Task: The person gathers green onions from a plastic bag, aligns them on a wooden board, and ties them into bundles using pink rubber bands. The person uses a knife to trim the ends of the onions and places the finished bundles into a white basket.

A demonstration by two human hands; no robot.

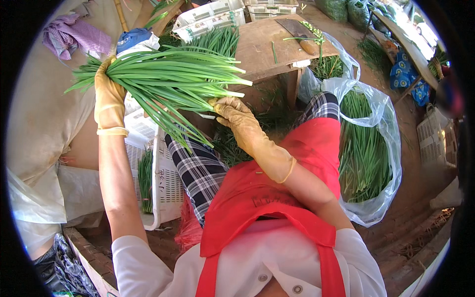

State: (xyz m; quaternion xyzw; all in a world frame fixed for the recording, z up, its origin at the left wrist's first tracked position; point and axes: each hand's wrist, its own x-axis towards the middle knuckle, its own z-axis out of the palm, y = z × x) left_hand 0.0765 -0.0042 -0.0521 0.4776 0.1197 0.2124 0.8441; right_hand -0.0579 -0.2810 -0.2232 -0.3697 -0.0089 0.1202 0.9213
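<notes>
A large bundle of long green leaves, like garlic chives (170,70), lies across my view above my lap. My left hand (109,89), in a yellowish rubber glove, is closed around the bundle near its leafy end. The pale stem ends fan out to the right. My right hand (233,117), gloved alike, pinches a stem or leaf at the bundle's lower right edge. Behind the bundle stands a low wooden table (256,44) with a wide-bladed knife (297,35) and loose green bits. More chives (219,41) lie at its left side.
A white plastic crate (167,185) with a tied bunch (146,182) is by my left leg. An open clear plastic bag (395,148) of long greens (362,148) stands at my right. White crates (211,18) sit beyond the table; scraps (274,118) litter the floor.
</notes>
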